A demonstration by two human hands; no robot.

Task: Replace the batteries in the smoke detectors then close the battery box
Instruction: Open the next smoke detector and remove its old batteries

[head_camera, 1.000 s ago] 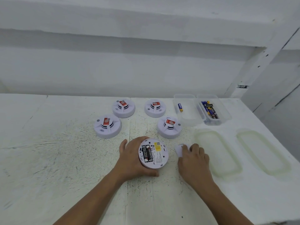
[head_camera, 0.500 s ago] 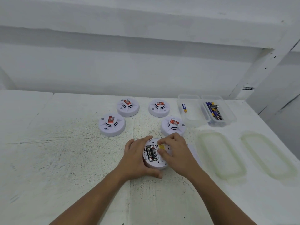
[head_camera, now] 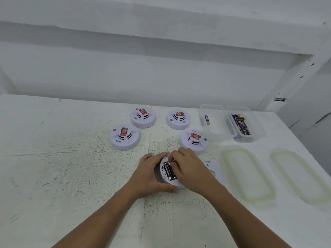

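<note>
A white smoke detector (head_camera: 163,178) lies upside down near the table's middle, with two black batteries (head_camera: 169,170) showing in its open bay. My left hand (head_camera: 149,173) grips its left side and front edge. My right hand (head_camera: 188,167) lies over its right half, fingertips curled onto the batteries. The detector's back cover (head_camera: 212,169) lies on the table just right of my right hand. Behind stand several more detectors with red labels, the nearest (head_camera: 194,140) just beyond my right hand. A clear box (head_camera: 213,126) holds one blue battery (head_camera: 206,119); its neighbour (head_camera: 246,126) holds several batteries.
Two translucent box lids (head_camera: 248,176) (head_camera: 300,178) lie flat on the right of the white table (head_camera: 71,176). A white wall stands close behind the table, and the table's right edge runs just past the lids.
My right hand left the cover on the table and moved left onto the overturned detector, fingertips now at the batteries. The left hand has kept its hold.
</note>
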